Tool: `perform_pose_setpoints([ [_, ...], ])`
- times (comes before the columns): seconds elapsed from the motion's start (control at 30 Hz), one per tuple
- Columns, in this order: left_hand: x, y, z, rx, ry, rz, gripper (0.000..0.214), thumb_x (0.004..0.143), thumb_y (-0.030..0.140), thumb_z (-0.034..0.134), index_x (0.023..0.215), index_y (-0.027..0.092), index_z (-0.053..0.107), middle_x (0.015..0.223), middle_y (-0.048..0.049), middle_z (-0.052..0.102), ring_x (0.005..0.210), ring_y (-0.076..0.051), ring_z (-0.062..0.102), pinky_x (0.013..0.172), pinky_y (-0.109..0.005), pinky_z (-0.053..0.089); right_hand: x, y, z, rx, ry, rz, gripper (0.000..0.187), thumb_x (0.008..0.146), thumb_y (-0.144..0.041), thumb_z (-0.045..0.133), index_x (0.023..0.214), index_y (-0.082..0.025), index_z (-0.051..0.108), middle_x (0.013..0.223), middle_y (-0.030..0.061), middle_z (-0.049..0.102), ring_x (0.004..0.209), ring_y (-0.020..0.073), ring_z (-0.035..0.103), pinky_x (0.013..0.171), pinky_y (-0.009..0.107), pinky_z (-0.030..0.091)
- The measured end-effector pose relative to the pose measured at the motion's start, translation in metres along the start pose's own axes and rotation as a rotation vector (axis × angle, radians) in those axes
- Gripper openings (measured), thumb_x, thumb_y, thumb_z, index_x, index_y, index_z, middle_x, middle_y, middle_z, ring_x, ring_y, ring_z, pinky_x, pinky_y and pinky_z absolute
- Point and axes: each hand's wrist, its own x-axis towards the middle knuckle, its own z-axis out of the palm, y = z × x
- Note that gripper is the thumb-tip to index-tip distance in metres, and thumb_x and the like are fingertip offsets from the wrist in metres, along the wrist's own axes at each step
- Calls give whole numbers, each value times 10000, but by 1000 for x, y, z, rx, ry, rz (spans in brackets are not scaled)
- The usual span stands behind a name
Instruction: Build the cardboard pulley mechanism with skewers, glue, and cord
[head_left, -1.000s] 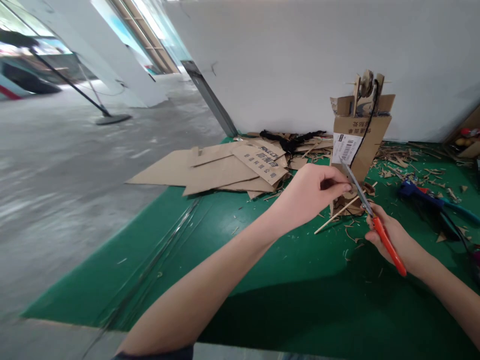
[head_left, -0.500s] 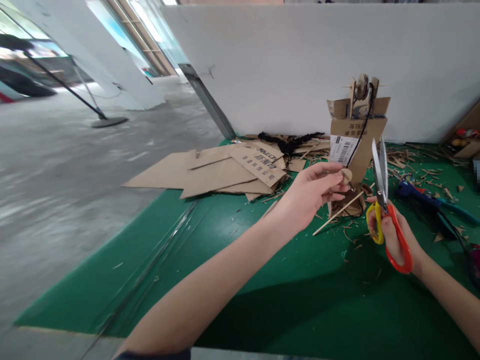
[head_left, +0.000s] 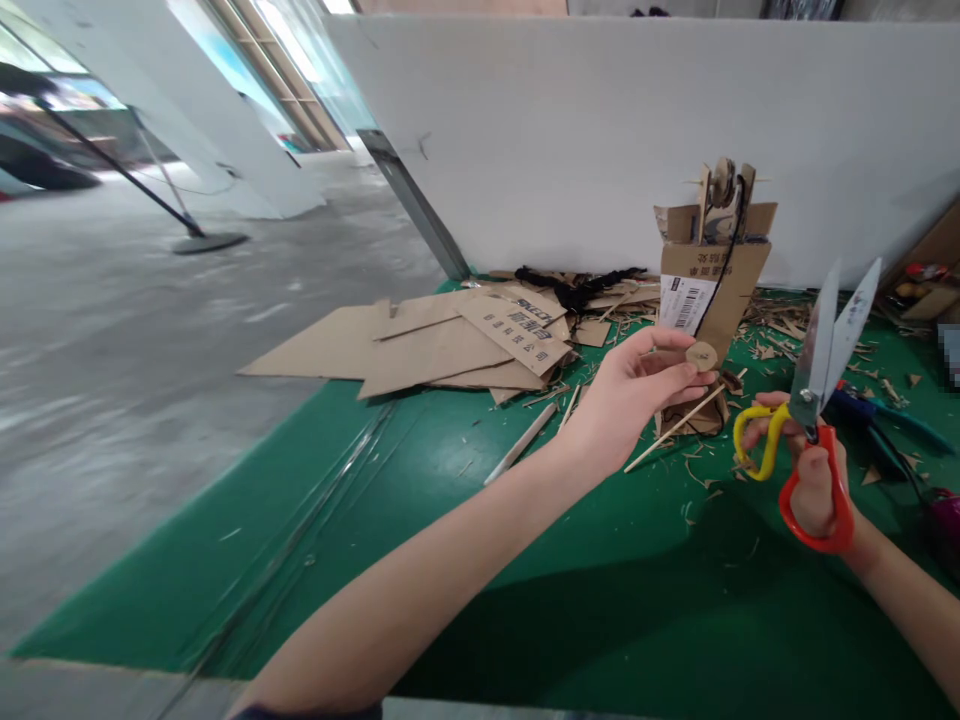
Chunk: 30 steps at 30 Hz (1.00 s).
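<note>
My left hand (head_left: pixel 634 395) pinches a small round cardboard disc (head_left: pixel 702 355) between thumb and fingertips, just in front of an upright cardboard tower (head_left: pixel 712 275) with a barcode label and a black cord. My right hand (head_left: pixel 806 475) grips scissors (head_left: pixel 821 390) with one yellow and one red handle loop. Their blades point up and stand slightly apart, to the right of the disc. A thin wooden stick (head_left: pixel 675 428) lies on the green mat (head_left: pixel 465 540) under my left hand.
Flat cardboard sheets (head_left: pixel 435 345) lie at the mat's far left. Cardboard scraps (head_left: pixel 795 320) litter the mat by the white wall (head_left: pixel 585 140). A blue tool with a cable (head_left: pixel 877 415) lies at the right. Another pale stick (head_left: pixel 521 443) lies near the middle.
My right hand has pulled the scissors away from the disc, swung them to the right and raised the blades. My left hand stays in place, now showing the round disc.
</note>
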Motion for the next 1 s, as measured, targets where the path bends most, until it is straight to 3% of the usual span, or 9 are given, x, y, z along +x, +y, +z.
perform_pose_setpoints([
  [0.2,-3,3,1,6,2,-3,168,810,101,689,902,184,576,817,7,740,872,-154,755,874,-294,571,1,0,-5,-15,-68,-23,636,921,-706,420,1300,-210,537,905,85,690,602,191,587,564,355,523],
  [0.57,-10,6,8,-50,6,49,175,792,105,699,815,183,545,776,30,700,860,-141,745,844,-277,577,6,-15,-2,-353,-125,2,557,934,-594,470,1297,-173,501,816,54,672,725,239,662,656,365,543],
  [0.83,-9,6,10,-95,63,11,169,773,110,725,797,174,570,738,32,670,807,-114,706,670,-204,543,7,-12,-1,-539,-150,-101,500,928,-556,403,1177,-147,544,878,131,702,771,289,672,699,422,536],
  [1.0,-8,2,8,-95,46,11,177,739,125,763,772,158,593,757,13,685,747,-102,679,634,-200,525,6,-11,0,-569,-152,-115,455,925,-536,405,1126,-154,548,894,126,704,767,276,665,672,396,533],
])
